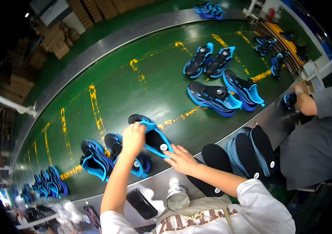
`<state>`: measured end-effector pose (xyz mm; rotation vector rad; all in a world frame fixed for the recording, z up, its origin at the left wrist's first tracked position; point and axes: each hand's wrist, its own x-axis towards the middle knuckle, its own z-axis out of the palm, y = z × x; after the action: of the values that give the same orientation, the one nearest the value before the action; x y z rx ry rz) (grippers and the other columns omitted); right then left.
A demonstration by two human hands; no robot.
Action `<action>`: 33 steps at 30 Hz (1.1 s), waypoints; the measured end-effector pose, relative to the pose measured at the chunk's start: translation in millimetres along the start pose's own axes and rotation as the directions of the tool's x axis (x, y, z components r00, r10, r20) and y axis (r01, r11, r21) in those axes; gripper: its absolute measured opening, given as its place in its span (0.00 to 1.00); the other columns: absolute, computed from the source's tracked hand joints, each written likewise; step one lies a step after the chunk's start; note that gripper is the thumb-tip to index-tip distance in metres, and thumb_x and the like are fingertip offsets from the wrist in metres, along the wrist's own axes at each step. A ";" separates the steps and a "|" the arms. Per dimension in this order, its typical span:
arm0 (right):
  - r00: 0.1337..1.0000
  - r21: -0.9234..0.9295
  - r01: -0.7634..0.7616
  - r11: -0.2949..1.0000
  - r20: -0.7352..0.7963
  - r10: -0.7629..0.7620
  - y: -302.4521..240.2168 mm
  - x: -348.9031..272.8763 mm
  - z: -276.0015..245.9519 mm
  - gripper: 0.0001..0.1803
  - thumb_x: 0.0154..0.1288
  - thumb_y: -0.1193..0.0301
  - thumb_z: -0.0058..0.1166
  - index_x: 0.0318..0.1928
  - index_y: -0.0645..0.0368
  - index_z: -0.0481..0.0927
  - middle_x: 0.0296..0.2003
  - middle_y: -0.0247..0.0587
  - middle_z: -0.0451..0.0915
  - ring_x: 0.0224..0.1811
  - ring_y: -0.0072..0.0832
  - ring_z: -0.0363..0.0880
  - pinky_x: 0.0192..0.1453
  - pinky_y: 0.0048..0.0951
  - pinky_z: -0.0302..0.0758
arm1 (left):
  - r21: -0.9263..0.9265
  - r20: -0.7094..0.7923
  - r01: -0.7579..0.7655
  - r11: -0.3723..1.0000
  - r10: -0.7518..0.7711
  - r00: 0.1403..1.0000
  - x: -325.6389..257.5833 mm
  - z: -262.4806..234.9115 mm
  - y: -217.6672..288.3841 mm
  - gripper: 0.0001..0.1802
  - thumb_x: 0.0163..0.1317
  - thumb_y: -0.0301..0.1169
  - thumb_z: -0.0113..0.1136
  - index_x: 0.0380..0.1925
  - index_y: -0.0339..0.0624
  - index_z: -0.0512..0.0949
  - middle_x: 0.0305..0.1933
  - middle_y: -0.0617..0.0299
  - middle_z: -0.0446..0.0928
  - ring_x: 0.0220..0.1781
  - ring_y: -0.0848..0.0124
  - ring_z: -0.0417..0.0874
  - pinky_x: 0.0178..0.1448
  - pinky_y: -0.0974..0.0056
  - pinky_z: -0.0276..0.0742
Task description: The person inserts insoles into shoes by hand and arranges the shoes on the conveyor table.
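Over the near edge of the green belt I hold a black and bright blue sneaker (155,139) with its opening facing up. My left hand (134,139) is closed on the tongue and collar near the toe end. The fingers of my right hand (181,159) are on the heel rim. A black insole with a round white sticker (163,147) shows inside the shoe. Left of it, two matching sneakers stand on the belt; my left forearm partly covers the nearer sneaker (113,143), while the other sneaker (95,158) is further left.
Stacks of black insoles (217,158) lie right of me on the metal ledge. A whitish, stained pot (177,195) and a phone (141,203) are close to my body. More sneakers (214,97) stand on the yellow-marked belt (115,93). A co-worker in grey (314,136) handles a shoe at right.
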<state>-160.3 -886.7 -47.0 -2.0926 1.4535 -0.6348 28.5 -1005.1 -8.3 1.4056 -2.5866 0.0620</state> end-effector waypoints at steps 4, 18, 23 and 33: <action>0.997 0.059 0.039 0.998 -0.076 -0.034 5.0 3.4 -30.1 0.26 0.61 0.60 0.46 0.58 0.54 0.63 0.53 0.56 0.66 0.55 0.45 0.66 0.60 0.44 0.59 | -0.529 -0.156 0.264 0.806 -0.399 0.904 5.1 -42.6 -28.4 0.05 0.53 0.27 0.54 0.23 0.37 0.73 0.25 0.59 0.70 0.28 0.66 0.72 0.31 0.63 0.67; 0.659 -0.136 -0.751 0.646 -0.211 0.722 208.0 6.6 -168.5 0.15 0.52 0.65 0.54 0.42 0.53 0.76 0.52 0.59 0.58 0.48 0.50 0.70 0.54 0.42 0.68 | -0.830 0.541 0.537 0.152 -0.014 0.841 -180.2 -9.0 195.0 0.06 0.56 0.26 0.49 0.32 0.42 0.74 0.39 0.49 0.71 0.44 0.59 0.71 0.45 0.57 0.67; 0.822 -0.003 -0.561 0.828 -0.128 0.556 132.2 22.4 -126.0 0.19 0.55 0.68 0.47 0.44 0.68 0.66 0.42 0.62 0.70 0.41 0.50 0.74 0.46 0.44 0.71 | -0.455 -0.161 -0.490 0.744 0.472 0.867 -202.6 0.9 182.4 0.07 0.51 0.31 0.52 0.29 0.42 0.74 0.33 0.48 0.65 0.42 0.43 0.66 0.46 0.45 0.62; 0.922 -0.012 -0.042 0.999 -0.387 0.034 33.8 -45.0 -61.2 0.28 0.53 0.71 0.52 0.56 0.54 0.63 0.54 0.57 0.59 0.49 0.54 0.66 0.54 0.46 0.64 | -0.514 0.016 0.082 0.854 -0.086 0.996 -174.7 -17.4 219.4 0.19 0.55 0.34 0.50 0.47 0.39 0.67 0.41 0.43 0.67 0.42 0.46 0.69 0.44 0.51 0.66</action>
<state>-237.2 -863.0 -26.1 -2.0250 1.7098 -1.0699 -59.5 -738.3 -12.4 1.2937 -2.2784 -0.5946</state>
